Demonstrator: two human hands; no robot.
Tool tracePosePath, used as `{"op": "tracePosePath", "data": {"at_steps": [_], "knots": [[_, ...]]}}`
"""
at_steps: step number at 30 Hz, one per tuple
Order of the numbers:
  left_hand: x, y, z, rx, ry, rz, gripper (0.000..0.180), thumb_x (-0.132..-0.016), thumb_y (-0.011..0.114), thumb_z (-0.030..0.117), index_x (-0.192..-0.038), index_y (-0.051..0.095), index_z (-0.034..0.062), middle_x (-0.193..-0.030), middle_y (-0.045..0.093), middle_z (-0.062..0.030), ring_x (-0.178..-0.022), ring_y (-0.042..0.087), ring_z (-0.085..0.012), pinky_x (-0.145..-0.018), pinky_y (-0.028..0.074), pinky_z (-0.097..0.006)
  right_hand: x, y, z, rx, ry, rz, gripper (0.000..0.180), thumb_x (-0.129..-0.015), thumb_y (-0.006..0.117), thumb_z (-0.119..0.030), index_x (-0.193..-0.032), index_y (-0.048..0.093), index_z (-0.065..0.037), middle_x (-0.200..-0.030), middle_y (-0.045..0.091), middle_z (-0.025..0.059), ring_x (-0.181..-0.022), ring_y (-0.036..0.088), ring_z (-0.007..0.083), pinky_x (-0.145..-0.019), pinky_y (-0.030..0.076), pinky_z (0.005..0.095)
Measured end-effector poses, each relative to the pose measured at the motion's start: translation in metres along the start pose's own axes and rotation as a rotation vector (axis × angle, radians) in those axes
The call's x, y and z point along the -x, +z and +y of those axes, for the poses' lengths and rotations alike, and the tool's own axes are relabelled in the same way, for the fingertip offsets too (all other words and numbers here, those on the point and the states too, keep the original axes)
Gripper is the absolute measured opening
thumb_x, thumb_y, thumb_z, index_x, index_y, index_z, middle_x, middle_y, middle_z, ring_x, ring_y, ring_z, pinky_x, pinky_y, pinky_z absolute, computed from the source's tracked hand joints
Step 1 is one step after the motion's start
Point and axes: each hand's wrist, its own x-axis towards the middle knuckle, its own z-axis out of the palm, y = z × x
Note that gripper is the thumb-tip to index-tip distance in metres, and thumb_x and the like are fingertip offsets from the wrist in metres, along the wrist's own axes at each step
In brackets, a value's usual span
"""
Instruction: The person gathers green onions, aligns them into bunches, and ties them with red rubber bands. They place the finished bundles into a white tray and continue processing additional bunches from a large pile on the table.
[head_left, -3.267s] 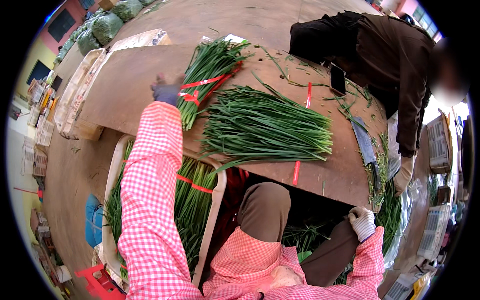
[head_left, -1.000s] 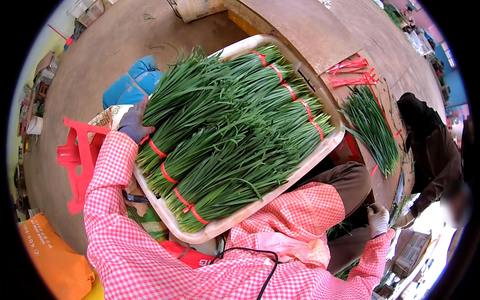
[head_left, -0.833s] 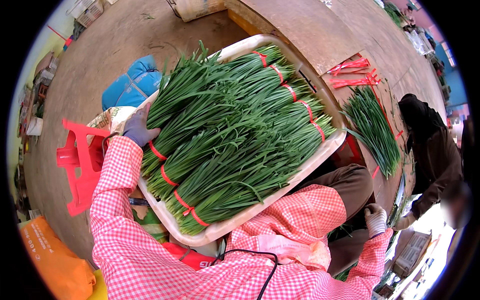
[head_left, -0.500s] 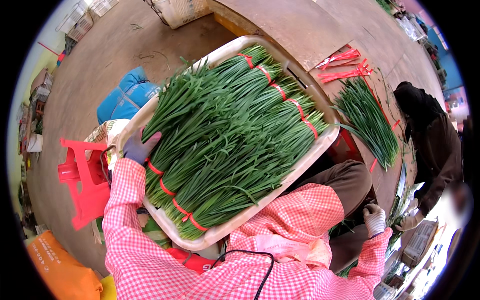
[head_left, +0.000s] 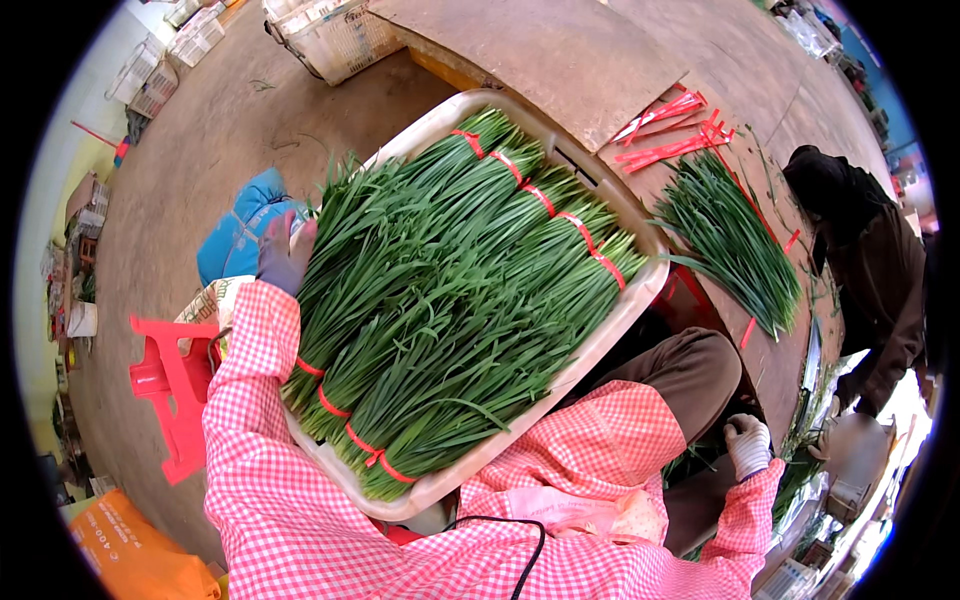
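Observation:
A pale plastic crate (head_left: 560,376) stands tilted across my view, packed with bundles of garlic chives (head_left: 450,270). Red ties band the bundles near their cut ends, in one row at the upper right and another at the lower left. My left hand (head_left: 284,254), in a greyish-purple glove, grips the crate's left rim beside the leaf tips. Down at the right, by my bent knee, is my right hand (head_left: 748,446) in a white glove. Its fingers are curled in; whatever they may hold is hidden.
Loose chives (head_left: 728,240) and red tie strips (head_left: 672,148) lie on the brown board at right. Beyond sits a co-worker (head_left: 870,260) in dark clothes. A red stool (head_left: 172,390), a blue bundle (head_left: 243,230) and an orange bag (head_left: 135,550) are at left; a white basket (head_left: 340,45) stands behind.
My left hand has moved up along the crate's left side. The crate's far end sits slightly lower in view. My right hand has barely moved.

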Motion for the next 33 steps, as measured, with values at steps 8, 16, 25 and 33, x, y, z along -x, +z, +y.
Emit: {"op": "tracePosePath", "data": {"at_steps": [8,16,25,33], "knots": [[-0.104,0.040,0.016,0.059,-0.130,-0.349,0.040,-0.088,0.058,0.040,-0.107,0.058,0.0043,-0.080,0.062,-0.0059,-0.076,0.058,-0.0171,-0.067,0.044,-0.031,0.003,0.000,0.010,0.028,0.013,0.006,0.014,-0.074,0.065,-0.014,-0.085,0.069,-0.006,-0.084,0.065,0.0153,-0.079,0.063,0.0320,-0.074,0.050,0.0404],[-0.130,0.111,-0.044,0.658,-0.462,-0.133,0.025,-0.083,0.070,0.018,-0.105,0.063,0.0082,-0.086,0.061,0.0046,-0.074,0.051,-0.0068,-0.067,0.040,-0.020,0.006,0.004,0.009,0.061,-0.001,-0.009,0.015,-0.074,0.064,-0.012,-0.086,0.068,-0.004,-0.085,0.064,0.0176,-0.081,0.062,0.0344,-0.074,0.050,0.0414],[-0.150,0.124,-0.062,0.909,-0.316,-0.063,0.022,-0.084,0.069,0.023,-0.099,0.061,0.0092,-0.082,0.061,0.0019,-0.070,0.054,-0.0084,-0.058,0.042,-0.025,0.001,0.010,0.001,-0.012,-0.018,-0.016,0.015,-0.074,0.064,-0.011,-0.086,0.068,-0.004,-0.085,0.065,0.0179,-0.081,0.062,0.0339,-0.075,0.050,0.0406],[-0.173,0.102,-0.001,0.487,-0.006,-0.112,0.040,-0.081,0.068,0.045,-0.103,0.064,0.0119,-0.082,0.063,-0.0019,-0.074,0.056,-0.0156,-0.068,0.046,-0.030,0.014,0.014,0.015,0.020,0.051,-0.033,0.017,-0.075,0.064,-0.012,-0.089,0.069,-0.004,-0.086,0.065,0.0179,-0.081,0.063,0.0335,-0.075,0.050,0.0399]]}}
